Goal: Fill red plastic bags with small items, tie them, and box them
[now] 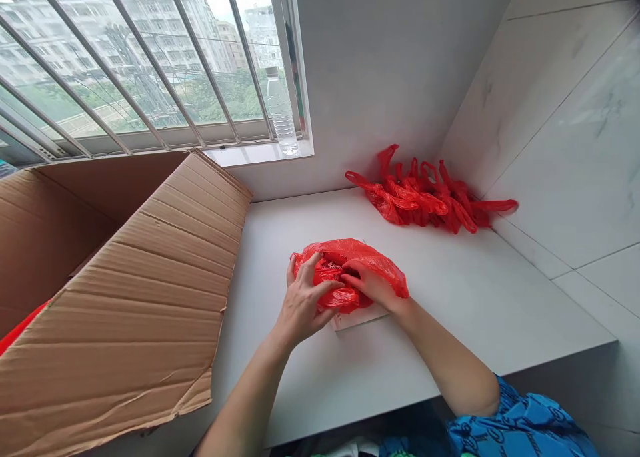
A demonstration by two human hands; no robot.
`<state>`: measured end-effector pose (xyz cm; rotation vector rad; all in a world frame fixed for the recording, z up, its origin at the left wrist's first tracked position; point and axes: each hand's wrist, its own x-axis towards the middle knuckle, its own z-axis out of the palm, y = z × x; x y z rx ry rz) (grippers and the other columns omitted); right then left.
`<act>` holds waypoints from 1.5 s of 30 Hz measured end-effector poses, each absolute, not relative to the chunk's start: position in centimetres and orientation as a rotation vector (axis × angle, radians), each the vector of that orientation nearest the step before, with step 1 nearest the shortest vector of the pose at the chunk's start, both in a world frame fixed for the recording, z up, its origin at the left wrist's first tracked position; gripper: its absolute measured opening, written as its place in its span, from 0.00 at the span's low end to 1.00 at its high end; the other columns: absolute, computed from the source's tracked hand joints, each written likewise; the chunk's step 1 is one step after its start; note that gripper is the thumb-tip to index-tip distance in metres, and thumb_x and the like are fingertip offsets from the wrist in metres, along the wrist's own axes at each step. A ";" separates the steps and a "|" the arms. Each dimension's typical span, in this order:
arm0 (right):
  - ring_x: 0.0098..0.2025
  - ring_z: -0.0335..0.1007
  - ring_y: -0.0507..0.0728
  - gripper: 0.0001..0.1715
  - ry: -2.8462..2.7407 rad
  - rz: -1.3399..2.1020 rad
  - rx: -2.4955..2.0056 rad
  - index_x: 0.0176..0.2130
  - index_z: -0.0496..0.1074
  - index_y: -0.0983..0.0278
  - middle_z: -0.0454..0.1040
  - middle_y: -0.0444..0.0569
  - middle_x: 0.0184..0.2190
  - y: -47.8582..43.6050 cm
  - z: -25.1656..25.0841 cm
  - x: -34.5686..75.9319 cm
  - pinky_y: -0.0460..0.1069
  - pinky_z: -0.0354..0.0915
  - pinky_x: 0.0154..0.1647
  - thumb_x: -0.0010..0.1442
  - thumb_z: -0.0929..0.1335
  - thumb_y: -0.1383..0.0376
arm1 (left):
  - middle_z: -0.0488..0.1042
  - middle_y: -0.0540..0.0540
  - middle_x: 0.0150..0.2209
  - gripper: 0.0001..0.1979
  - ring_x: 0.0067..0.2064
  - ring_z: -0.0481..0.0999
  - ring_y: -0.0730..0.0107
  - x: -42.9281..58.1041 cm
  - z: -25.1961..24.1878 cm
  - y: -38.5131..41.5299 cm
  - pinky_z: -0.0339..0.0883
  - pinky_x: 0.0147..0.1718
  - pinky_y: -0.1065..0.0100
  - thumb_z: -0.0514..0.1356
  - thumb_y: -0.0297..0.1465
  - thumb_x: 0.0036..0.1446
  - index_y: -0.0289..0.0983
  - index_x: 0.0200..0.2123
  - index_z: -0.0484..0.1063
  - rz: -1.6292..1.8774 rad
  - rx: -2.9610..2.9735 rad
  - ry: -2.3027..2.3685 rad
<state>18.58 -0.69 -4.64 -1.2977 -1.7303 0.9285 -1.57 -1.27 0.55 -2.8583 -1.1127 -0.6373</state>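
Observation:
A crumpled red plastic bag (367, 260) lies on the white counter (450, 297) in front of me, over a flat white box (357, 317) whose edge shows beneath it. My left hand (305, 300) curls round the bag's left side, fingers gripping the plastic. My right hand (373, 285) pinches the bag near its middle, with part of the hand under the plastic. Both hands are closed on the bag.
A big open cardboard box (135, 297) stands at the left, one flap lying over the counter. A pile of tied red plastic bags (425, 197) sits in the back right corner by the tiled wall (565, 124). A clear water bottle (280, 110) stands on the sill of the barred window.

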 end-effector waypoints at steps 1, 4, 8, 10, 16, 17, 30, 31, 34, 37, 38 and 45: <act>0.45 0.76 0.59 0.17 -1.756 0.957 -1.301 0.53 0.72 0.55 0.78 0.47 0.44 -0.7 -4.6 18.4 0.56 0.71 0.48 0.67 0.63 0.57 | 0.56 0.40 0.67 0.14 0.66 0.61 0.50 -1.6 0.6 -1.3 0.34 0.68 0.39 0.64 0.32 0.54 0.47 0.46 0.79 -0.642 -2.861 -1.112; 0.44 0.76 0.60 0.20 -1.828 0.931 -1.390 0.54 0.71 0.57 0.78 0.49 0.44 -0.8 -4.5 18.0 0.56 0.71 0.45 0.64 0.67 0.55 | 0.52 0.41 0.69 0.16 0.65 0.62 0.50 -1.5 0.6 -1.3 0.35 0.67 0.38 0.64 0.30 0.53 0.48 0.46 0.78 -0.655 -2.874 -1.112; 0.42 0.76 0.59 0.14 -1.857 0.848 -1.415 0.49 0.72 0.60 0.78 0.49 0.42 -0.7 -4.8 17.7 0.54 0.71 0.42 0.64 0.67 0.61 | 0.51 0.41 0.69 0.16 0.64 0.64 0.49 -1.5 0.8 -1.4 0.36 0.67 0.37 0.64 0.29 0.52 0.47 0.46 0.78 -0.659 -2.884 -1.115; 0.42 0.76 0.58 0.10 -1.822 0.880 -1.395 0.45 0.74 0.60 0.79 0.48 0.42 -0.6 -4.8 17.6 0.54 0.71 0.42 0.64 0.65 0.64 | 0.53 0.40 0.68 0.16 0.63 0.65 0.49 -1.5 0.8 -1.3 0.36 0.66 0.37 0.64 0.30 0.52 0.47 0.46 0.78 -0.653 -2.883 -1.114; 0.54 0.73 0.61 0.18 -1.557 0.794 -1.404 0.51 0.73 0.58 0.78 0.48 0.50 -0.7 -4.6 18.3 0.57 0.66 0.58 0.69 0.60 0.57 | 0.58 0.39 0.66 0.15 0.64 0.64 0.49 -1.7 0.7 -1.2 0.36 0.67 0.38 0.64 0.30 0.53 0.45 0.45 0.78 -0.640 -2.852 -1.127; 0.56 0.71 0.62 0.19 -1.501 0.768 -1.397 0.51 0.73 0.57 0.77 0.48 0.51 -0.8 -4.5 18.5 0.58 0.65 0.60 0.69 0.60 0.55 | 0.58 0.38 0.66 0.15 0.64 0.64 0.49 -1.7 0.7 -1.2 0.36 0.67 0.39 0.64 0.30 0.53 0.45 0.45 0.78 -0.640 -2.847 -1.127; 0.51 0.75 0.59 0.19 -1.424 0.990 -1.258 0.40 0.76 0.56 0.80 0.44 0.44 -1.0 -3.8 18.9 0.55 0.67 0.60 0.67 0.60 0.52 | 0.70 0.42 0.53 0.12 0.54 0.73 0.60 -2.0 0.8 -0.9 0.37 0.68 0.41 0.59 0.24 0.55 0.44 0.37 0.79 -0.733 -2.844 -1.193; 0.50 0.75 0.58 0.20 -1.430 1.007 -1.243 0.39 0.76 0.56 0.80 0.44 0.43 -1.0 -3.7 18.9 0.55 0.68 0.59 0.68 0.59 0.52 | 0.71 0.42 0.52 0.11 0.54 0.73 0.61 -2.1 0.8 -0.9 0.37 0.68 0.41 0.59 0.24 0.55 0.44 0.36 0.79 -0.743 -2.845 -1.196; 0.46 0.76 0.58 0.21 -1.409 1.046 -1.241 0.36 0.75 0.56 0.80 0.44 0.39 -1.0 -3.8 18.8 0.53 0.71 0.53 0.68 0.59 0.50 | 0.73 0.44 0.48 0.09 0.49 0.75 0.63 -2.0 0.7 -0.9 0.38 0.68 0.42 0.60 0.27 0.57 0.44 0.36 0.79 -0.734 -2.859 -1.199; 0.43 0.76 0.58 0.22 -1.320 1.089 -1.214 0.37 0.74 0.56 0.79 0.44 0.37 -0.7 -4.5 18.6 0.52 0.72 0.48 0.66 0.61 0.46 | 0.75 0.48 0.37 0.07 0.39 0.76 0.67 -1.8 0.6 -1.0 0.37 0.69 0.44 0.60 0.30 0.58 0.45 0.35 0.79 -0.654 -2.928 -1.137; 0.41 0.76 0.58 0.22 -1.287 1.118 -1.197 0.37 0.73 0.56 0.79 0.45 0.36 -0.5 -4.9 18.5 0.52 0.73 0.47 0.65 0.61 0.45 | 0.75 0.49 0.34 0.06 0.37 0.75 0.67 -1.8 0.6 -1.0 0.38 0.69 0.44 0.60 0.31 0.58 0.46 0.34 0.79 -0.628 -2.961 -1.099; 0.36 0.74 0.56 0.24 -1.184 1.232 -1.075 0.37 0.71 0.59 0.76 0.45 0.33 0.2 -5.5 18.5 0.50 0.72 0.40 0.61 0.65 0.42 | 0.74 0.52 0.27 0.10 0.32 0.73 0.70 -1.7 1.3 -1.1 0.46 0.68 0.49 0.57 0.33 0.62 0.42 0.29 0.75 -0.704 -2.992 -1.032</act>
